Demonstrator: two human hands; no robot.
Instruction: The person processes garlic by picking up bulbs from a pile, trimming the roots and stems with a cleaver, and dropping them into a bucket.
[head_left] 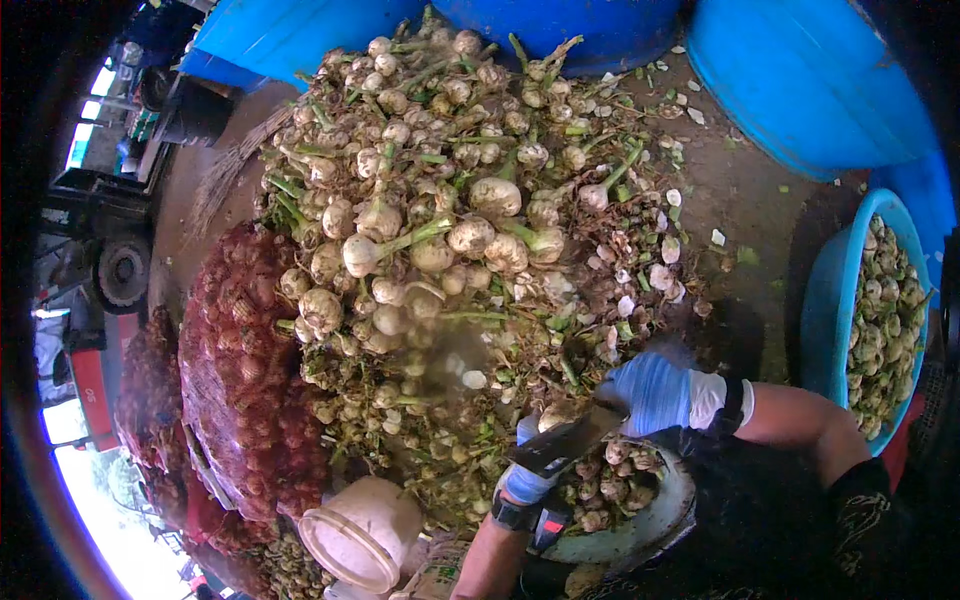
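Observation:
My right hand (pixel 650 392), in a blue glove and blurred by motion, grips a knife with a broad dark blade (pixel 568 444). The blade slants down to the left across my left hand (pixel 530 482), which is also gloved in blue. A pale garlic bulb (pixel 560 412) shows just beyond the blade, by the left fingers; the blade hides most of that grip. Below the hands, a pale round basin (pixel 682 490) holds several trimmed garlic bulbs (pixel 612 482). Ahead lies a large heap of garlic (pixel 430 220) with green stems, roots and loose skins.
Red mesh sacks of garlic (pixel 245 370) stand at the left, beside a tipped white bucket (pixel 365 530). A light-blue tub (pixel 838 300) full of bulbs is at the right. Blue barrels (pixel 800 75) line the far side. A wheeled machine (pixel 122 272) stands far left.

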